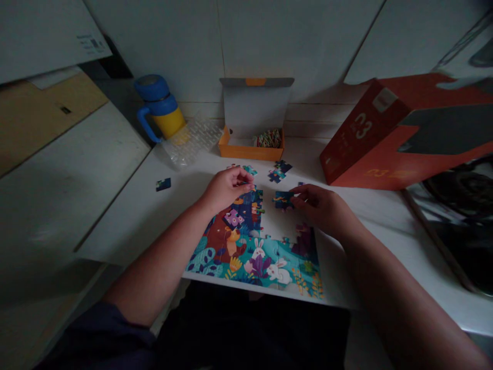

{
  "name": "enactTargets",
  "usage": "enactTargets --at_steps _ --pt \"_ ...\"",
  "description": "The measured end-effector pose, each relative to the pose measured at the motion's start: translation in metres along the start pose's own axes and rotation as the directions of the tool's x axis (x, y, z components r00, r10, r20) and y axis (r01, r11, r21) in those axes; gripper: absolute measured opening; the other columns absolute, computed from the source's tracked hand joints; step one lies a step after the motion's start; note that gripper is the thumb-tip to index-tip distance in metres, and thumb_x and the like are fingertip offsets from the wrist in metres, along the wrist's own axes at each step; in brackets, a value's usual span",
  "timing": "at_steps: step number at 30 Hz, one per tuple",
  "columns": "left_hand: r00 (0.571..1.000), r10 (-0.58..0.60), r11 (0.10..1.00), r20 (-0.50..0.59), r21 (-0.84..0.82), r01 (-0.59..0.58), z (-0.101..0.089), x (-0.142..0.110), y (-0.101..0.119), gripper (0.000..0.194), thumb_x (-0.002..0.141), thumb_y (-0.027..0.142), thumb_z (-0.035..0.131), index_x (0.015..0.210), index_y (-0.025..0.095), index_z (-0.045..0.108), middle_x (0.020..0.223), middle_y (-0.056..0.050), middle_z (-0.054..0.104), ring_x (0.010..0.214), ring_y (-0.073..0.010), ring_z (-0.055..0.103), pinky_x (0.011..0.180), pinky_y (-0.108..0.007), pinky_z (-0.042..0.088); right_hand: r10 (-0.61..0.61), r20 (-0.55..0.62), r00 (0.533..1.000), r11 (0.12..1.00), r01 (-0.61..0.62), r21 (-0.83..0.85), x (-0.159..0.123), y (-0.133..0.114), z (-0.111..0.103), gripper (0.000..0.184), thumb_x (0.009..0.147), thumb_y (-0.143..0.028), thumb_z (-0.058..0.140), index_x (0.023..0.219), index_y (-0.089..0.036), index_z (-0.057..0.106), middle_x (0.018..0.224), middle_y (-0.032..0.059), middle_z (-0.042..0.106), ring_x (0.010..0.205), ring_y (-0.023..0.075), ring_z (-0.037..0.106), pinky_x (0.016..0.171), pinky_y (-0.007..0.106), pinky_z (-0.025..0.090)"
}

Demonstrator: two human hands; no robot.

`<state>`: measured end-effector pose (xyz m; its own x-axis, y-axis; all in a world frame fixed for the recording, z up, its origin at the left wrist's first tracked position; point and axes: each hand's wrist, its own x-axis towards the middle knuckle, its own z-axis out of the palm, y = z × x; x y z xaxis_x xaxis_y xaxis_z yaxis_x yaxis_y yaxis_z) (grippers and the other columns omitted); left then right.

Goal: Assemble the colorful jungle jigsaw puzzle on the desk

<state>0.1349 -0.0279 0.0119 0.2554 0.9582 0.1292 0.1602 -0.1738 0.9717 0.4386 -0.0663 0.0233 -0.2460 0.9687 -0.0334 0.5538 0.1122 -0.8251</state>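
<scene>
A partly assembled jigsaw puzzle (269, 264) with rabbits and a bear lies on the white countertop, with a gap at its upper right. My left hand (230, 189) is over its upper left edge, thumb and fingers pinched on a puzzle piece that they mostly hide. In my right hand (318, 204), thumb and fingertips grip a dark blue puzzle piece (283, 199) with orange marks, by its right end, above the gap. One purple piece (233, 219) rests on top of the assembled part. Loose pieces (276, 176) lie beyond my hands.
An open orange box (252, 153) holding a patterned bundle stands at the back. Left of it are bubble wrap (192, 141) and a blue and yellow flask (162, 110). A large red box (364, 133) leans at right, near a dark stove (462, 221). One stray piece (163, 184) lies at left.
</scene>
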Motion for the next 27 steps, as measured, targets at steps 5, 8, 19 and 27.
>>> enactTargets --at_steps 5,8,19,27 --pt "0.997 -0.015 0.998 0.079 -0.055 0.019 0.017 -0.005 0.004 0.016 0.087 0.023 0.081 0.098 0.017 0.071 0.1 -0.005 0.077 0.093 -0.0156 0.074 0.098 -0.037 0.06 -0.033 0.077 0.997 0.975 0.015 0.222 -0.001 -0.004 0.008 0.044 0.097 -0.06 0.069 0.12 -0.022 0.068 0.101 0.0097 0.084 0.078 0.0223 0.075 0.063 0.032 0.058" --pt "0.994 -0.023 0.997 0.103 -0.077 0.031 0.022 -0.007 0.006 0.014 0.088 0.023 0.08 0.098 0.018 0.07 0.098 -0.004 0.076 0.091 -0.0151 0.074 0.096 -0.036 0.06 0.016 0.098 0.995 0.973 -0.038 0.226 -0.002 -0.01 0.012 0.045 0.095 -0.061 0.071 0.121 -0.023 0.068 0.098 0.0074 0.081 0.068 0.0201 0.07 0.051 0.031 0.056" --pt "0.985 -0.061 0.997 0.16 -0.043 0.069 0.032 -0.011 0.005 0.009 0.095 0.018 0.072 0.104 0.018 0.068 0.105 -0.006 0.075 0.094 -0.0156 0.072 0.089 -0.033 0.06 0.037 0.003 0.999 0.999 -0.037 0.035 0.002 -0.014 0.013 0.036 0.092 -0.05 0.069 0.114 -0.023 0.074 0.087 0.0056 0.078 0.06 0.0176 0.061 0.048 0.029 0.046" --pt "0.929 0.192 0.981 0.316 -0.051 -0.186 0.038 -0.015 -0.006 0.038 0.102 0.005 0.058 0.134 0.026 0.057 0.144 -0.012 0.064 0.137 -0.0226 0.067 0.12 -0.046 0.053 0.02 -0.072 0.997 0.993 -0.028 -0.113 0.006 -0.006 0.009 0.033 0.091 -0.046 0.066 0.11 -0.021 0.077 0.083 0.0046 0.079 0.057 0.0165 0.059 0.052 0.029 0.041"
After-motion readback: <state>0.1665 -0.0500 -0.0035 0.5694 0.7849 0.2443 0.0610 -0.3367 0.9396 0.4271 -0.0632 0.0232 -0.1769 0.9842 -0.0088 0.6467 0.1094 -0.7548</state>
